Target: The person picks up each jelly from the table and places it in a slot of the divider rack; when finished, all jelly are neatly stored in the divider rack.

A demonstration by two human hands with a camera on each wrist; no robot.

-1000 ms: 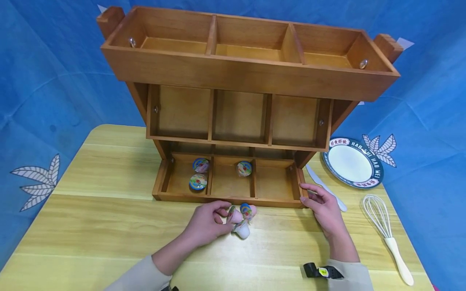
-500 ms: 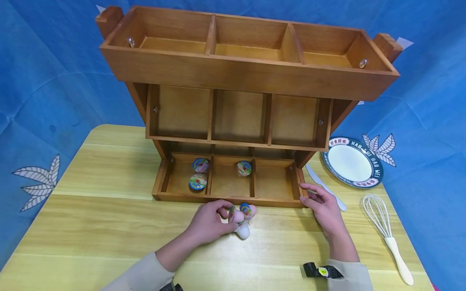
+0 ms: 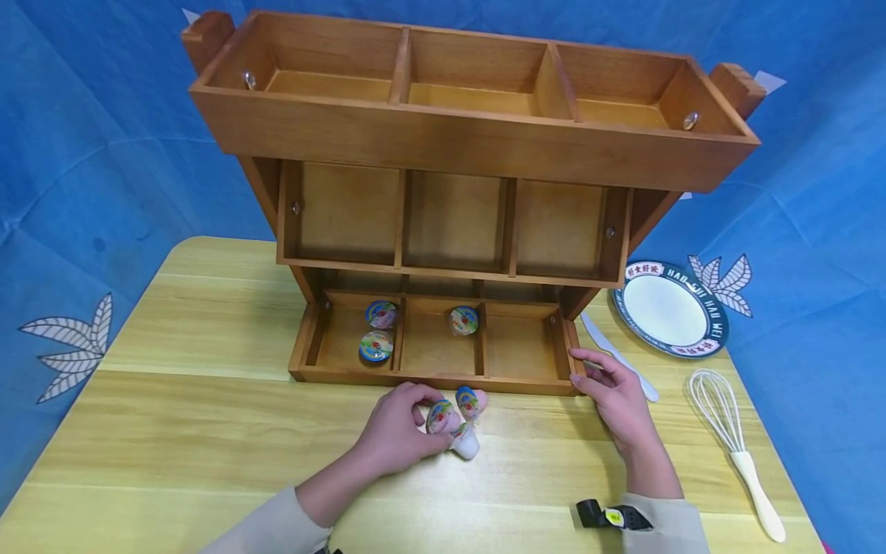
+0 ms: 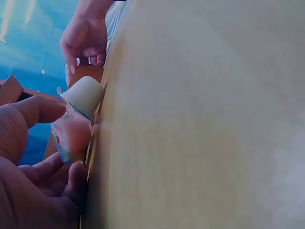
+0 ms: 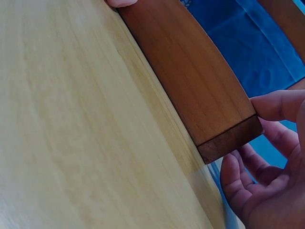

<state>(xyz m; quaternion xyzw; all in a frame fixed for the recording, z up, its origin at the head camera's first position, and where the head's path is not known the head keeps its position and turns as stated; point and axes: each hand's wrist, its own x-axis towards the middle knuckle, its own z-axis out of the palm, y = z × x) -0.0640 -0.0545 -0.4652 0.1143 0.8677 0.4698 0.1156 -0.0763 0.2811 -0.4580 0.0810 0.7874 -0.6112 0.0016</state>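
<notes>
Beside the front edge of the wooden rack [image 3: 453,137], my left hand [image 3: 400,432] pinches a pink jelly cup [image 3: 443,417] with a printed lid. A white jelly cup [image 3: 466,442] lies on its side by the thumb, and another pink jelly cup [image 3: 468,403] lies just behind. My right hand [image 3: 618,396] grips the right front corner of the rack's bottom tray [image 3: 443,381]; the right wrist view shows thumb and fingers at that corner [image 5: 231,138]. In the bottom tray, two jelly cups [image 3: 377,347] sit in the left compartment and one jelly cup [image 3: 464,321] in the middle.
Right of the rack are a green-rimmed plate [image 3: 667,312], a white knife [image 3: 616,355] partly behind my right hand, and a whisk [image 3: 734,446] with a cream handle. The rack's upper trays overhang the bottom one. Blue cloth [image 3: 104,169] surrounds the wooden table [image 3: 173,431].
The pink jelly cup in my left hand has turned so its printed lid faces up more. The white cup has shifted slightly right. My right hand stays on the corner.
</notes>
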